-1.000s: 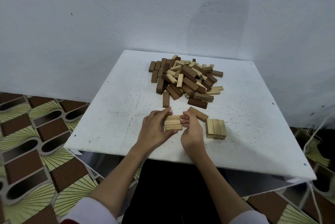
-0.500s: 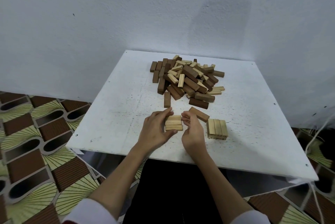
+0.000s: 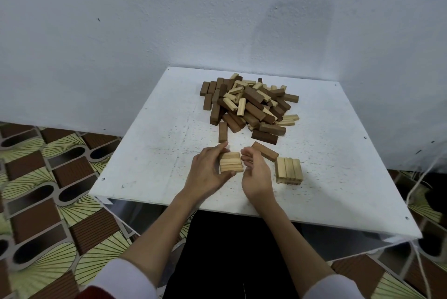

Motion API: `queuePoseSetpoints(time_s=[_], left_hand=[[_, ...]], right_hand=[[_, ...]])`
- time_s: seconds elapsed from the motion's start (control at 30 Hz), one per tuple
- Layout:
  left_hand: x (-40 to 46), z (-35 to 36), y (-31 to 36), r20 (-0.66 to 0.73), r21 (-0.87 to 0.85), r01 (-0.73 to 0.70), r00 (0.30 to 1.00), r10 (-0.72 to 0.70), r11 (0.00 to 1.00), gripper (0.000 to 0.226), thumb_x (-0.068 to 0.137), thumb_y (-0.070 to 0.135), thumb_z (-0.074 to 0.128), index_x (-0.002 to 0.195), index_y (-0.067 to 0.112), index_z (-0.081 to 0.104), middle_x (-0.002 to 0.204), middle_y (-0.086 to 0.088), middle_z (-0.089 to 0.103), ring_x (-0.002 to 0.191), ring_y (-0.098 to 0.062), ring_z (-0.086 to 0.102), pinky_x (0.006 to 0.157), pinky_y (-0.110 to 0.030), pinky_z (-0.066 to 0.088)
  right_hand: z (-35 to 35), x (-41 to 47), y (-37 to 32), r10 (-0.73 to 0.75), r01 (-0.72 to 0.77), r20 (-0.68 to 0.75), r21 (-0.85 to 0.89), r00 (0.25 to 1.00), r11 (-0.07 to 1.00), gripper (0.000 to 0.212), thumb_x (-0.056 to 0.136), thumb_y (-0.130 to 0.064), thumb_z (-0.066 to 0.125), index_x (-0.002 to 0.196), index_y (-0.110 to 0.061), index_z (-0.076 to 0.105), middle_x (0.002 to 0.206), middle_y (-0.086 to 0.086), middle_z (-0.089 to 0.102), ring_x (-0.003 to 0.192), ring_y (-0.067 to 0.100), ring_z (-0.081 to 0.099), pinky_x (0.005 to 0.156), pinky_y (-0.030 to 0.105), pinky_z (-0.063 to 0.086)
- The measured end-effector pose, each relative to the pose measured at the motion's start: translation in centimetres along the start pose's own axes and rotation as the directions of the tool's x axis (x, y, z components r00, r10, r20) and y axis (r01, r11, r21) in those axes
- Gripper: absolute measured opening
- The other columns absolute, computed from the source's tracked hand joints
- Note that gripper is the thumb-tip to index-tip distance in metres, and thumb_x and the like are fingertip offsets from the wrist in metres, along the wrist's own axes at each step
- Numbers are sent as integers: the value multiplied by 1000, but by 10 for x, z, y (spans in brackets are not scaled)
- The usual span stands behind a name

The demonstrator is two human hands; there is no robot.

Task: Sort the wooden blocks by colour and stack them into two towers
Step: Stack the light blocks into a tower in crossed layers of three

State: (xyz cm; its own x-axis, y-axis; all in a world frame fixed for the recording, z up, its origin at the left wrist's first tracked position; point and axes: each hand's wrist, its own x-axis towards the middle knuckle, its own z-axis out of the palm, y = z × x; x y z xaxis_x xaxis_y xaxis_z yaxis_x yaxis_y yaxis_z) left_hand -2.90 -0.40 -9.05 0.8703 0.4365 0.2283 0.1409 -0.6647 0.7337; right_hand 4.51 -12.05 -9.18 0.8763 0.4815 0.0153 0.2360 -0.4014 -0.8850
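A row of three light wooden blocks (image 3: 231,162) lies flat near the front of the white table (image 3: 154,153). My left hand (image 3: 206,174) grips its left side, index finger over the far edge and thumb at the near edge. My right hand (image 3: 255,175) has curled fingers against the row's right end. To the right stands a short light stack (image 3: 289,170) with three blocks on top. Just behind my right hand lies one dark block (image 3: 264,151). The mixed pile of dark and light blocks (image 3: 251,105) is further back.
One dark block (image 3: 222,131) lies apart at the pile's near left edge. A white wall rises right behind the table. Patterned floor tiles show on both sides, and thin cords (image 3: 420,177) hang at the right edge.
Both hands stay at the row of three light blocks, which has barely shifted. My right fingers have curled in a little tighter at its end.
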Motion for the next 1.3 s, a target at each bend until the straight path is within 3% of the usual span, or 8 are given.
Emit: queuePoseSetpoints(time_s=[0.1, 0.23, 0.3, 0.4, 0.7, 0.83, 0.97, 1.3], left_hand=[[2, -1, 2, -27, -72, 46, 998, -49, 996, 74, 68, 29, 81, 135, 22, 49, 112, 8, 61, 110, -11, 51, 97, -38, 41], [5, -4, 8, 11, -176, 116, 993, -116, 978, 73, 69, 29, 82, 132, 28, 47, 110, 8, 55, 103, 1, 49, 80, -3, 37], [9, -4, 18, 16, -200, 80, 997, -78, 976, 72, 69, 22, 82, 131, 29, 46, 111, 8, 56, 102, 0, 48, 76, 2, 32], [16, 1, 39, 40, -249, 6, 999, 4, 968, 77, 69, 14, 83, 135, 25, 44, 110, 3, 59, 103, -2, 50, 78, 2, 31], [29, 52, 89, 241, -305, -33, 964, 110, 952, 86, 69, 15, 83, 142, 20, 38, 116, 4, 55, 106, -7, 50, 88, -8, 38], [25, 67, 87, 278, -275, -45, 953, 124, 960, 87, 68, 22, 84, 142, 21, 38, 117, 3, 55, 111, -8, 47, 93, -13, 36], [27, 71, 84, 274, -258, -47, 954, 120, 965, 88, 68, 27, 84, 142, 23, 37, 120, 2, 55, 113, -8, 46, 96, -18, 37], [25, 73, 80, 317, -264, -20, 943, 107, 964, 94, 65, 33, 82, 144, 24, 32, 121, 9, 49, 120, -10, 44, 103, -27, 38]], right_hand=[[-5, 0, -5, -18, 15, 56, 45, 998, 999, 53, 85, 13, 47, 132, -12, 43, 127, 4, 52, 111, 13, 51, 101, 34, 44], [-22, -1, -14, -84, 87, 172, -9, 981, 996, 58, 85, 3, 56, 137, -16, 39, 128, 2, 50, 109, 11, 52, 99, 33, 46], [-37, 1, -19, -136, 145, 198, -33, 971, 989, 61, 84, 0, 61, 138, -17, 39, 125, 2, 51, 108, 11, 52, 95, 28, 48], [-71, 6, -24, -193, 217, 249, -75, 949, 973, 65, 81, 1, 65, 138, -18, 40, 123, 4, 52, 106, 13, 54, 81, 10, 46], [-152, 0, 10, -330, 392, 232, -325, 915, 860, 72, 71, -19, 80, 133, -7, 45, 121, 6, 57, 96, 15, 42, 74, 2, 33], [-157, -1, 29, -350, 424, 253, -357, 902, 833, 75, 69, -18, 83, 133, -3, 46, 121, 12, 59, 100, 20, 44, 81, 10, 34], [-156, 2, 33, -297, 361, 230, -327, 927, 874, 76, 71, -20, 81, 136, -9, 43, 124, 6, 57, 105, 16, 41, 90, 30, 42], [-154, 4, 24, -206, 298, 275, -352, 939, 887, 79, 74, -27, 79, 140, -15, 37, 134, 4, 50, 116, 17, 37, 99, 44, 38]])
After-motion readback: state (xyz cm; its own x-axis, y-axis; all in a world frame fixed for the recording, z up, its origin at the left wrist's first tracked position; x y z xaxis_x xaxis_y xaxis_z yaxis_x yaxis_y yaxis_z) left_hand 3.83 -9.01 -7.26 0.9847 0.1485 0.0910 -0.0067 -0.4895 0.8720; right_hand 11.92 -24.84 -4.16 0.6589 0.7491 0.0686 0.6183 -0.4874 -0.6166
